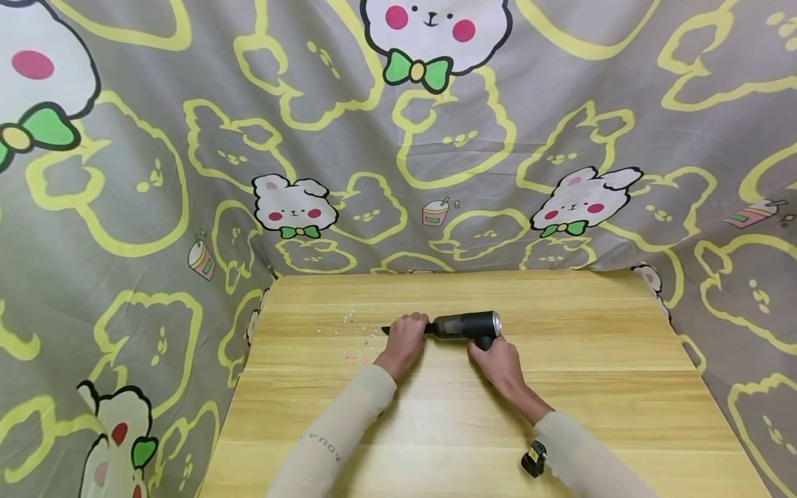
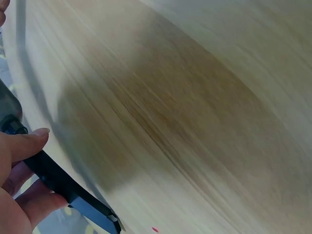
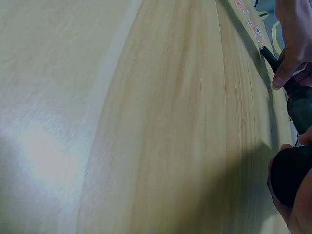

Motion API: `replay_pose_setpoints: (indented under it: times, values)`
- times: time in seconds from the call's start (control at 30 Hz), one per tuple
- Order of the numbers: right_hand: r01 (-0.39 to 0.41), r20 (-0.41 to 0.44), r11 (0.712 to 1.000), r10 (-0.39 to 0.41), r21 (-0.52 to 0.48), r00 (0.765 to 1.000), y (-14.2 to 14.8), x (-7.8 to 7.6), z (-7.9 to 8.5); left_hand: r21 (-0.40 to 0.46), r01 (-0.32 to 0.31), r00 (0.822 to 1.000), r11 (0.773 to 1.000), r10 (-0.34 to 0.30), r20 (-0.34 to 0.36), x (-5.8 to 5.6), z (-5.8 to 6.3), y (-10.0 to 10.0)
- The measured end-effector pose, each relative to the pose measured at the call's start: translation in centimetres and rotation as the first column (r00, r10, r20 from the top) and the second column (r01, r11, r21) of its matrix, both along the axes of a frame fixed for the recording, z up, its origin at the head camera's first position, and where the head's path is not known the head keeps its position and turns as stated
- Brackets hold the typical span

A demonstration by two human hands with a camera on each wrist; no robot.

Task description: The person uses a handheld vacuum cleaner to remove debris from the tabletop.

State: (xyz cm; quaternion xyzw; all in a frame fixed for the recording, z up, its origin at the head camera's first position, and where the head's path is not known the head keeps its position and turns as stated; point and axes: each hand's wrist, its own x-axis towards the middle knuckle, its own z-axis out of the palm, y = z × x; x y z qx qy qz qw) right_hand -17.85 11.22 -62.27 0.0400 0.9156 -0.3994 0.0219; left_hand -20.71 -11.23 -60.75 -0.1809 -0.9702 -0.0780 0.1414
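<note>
Handheld vacuum cleaner (image 1: 478, 324) is held over the tabletop (image 1: 436, 429) toward 12 o'clock, short of the far edge, with room at 3 o'clock and tiny pink and white scraps (image 1: 373, 335) at 9, beside its tip. The left hand (image 1: 405, 340) grips its slim nozzle (image 1: 432, 328), the right hand (image 1: 499, 363) its handle. Black, cylindrical and part-translucent, it contrasts with smooth wood grain and creased cartoon-print cloth (image 1: 373, 242).

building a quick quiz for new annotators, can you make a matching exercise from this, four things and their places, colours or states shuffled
1. left hand
2. right hand
3. small scraps
4. patterned cloth

A. scattered on the table
B. grips the black handle
C. grey with yellow outlines
D. grips the narrow nozzle

Pairs: 1-D, 2-B, 3-A, 4-C
</note>
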Motion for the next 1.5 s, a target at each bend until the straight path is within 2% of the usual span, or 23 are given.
replay_pose_setpoints:
  times: [0.1,0.33,0.57,0.83,1.17,1.5]
  values:
    - [-0.009,0.008,1.0,0.009,-0.008,1.0,-0.5,0.0,0.2,-0.006,-0.008,1.0,1.0,0.008,0.011,0.0,-0.1,-0.5]
    - [-0.021,-0.002,1.0,0.021,0.012,1.0,-1.2,-0.1,0.3,0.003,-0.011,1.0,1.0,0.011,-0.026,0.2,0.0,-1.2]
    - [-0.029,-0.028,0.999,0.03,0.024,0.999,-1.6,-0.4,0.6,0.009,-0.021,1.0,1.0,0.021,-0.005,0.3,0.2,-1.8]
    - [-0.036,-0.024,0.999,0.037,0.037,0.999,-2.1,-0.6,0.1,0.028,-0.04,0.999,0.999,0.041,-0.018,0.4,0.1,-2.3]
    - [-0.061,-0.005,0.998,0.061,0.01,0.998,-1.9,0.6,0.0,0.035,-0.033,0.999,0.999,0.034,-0.042,1.8,0.0,-2.3]
    - [-0.065,-0.035,0.997,0.066,0.03,0.997,-1.7,1.9,0.0,0.02,-0.021,0.997,1.0,0.022,-0.068,3.0,0.0,-2.2]
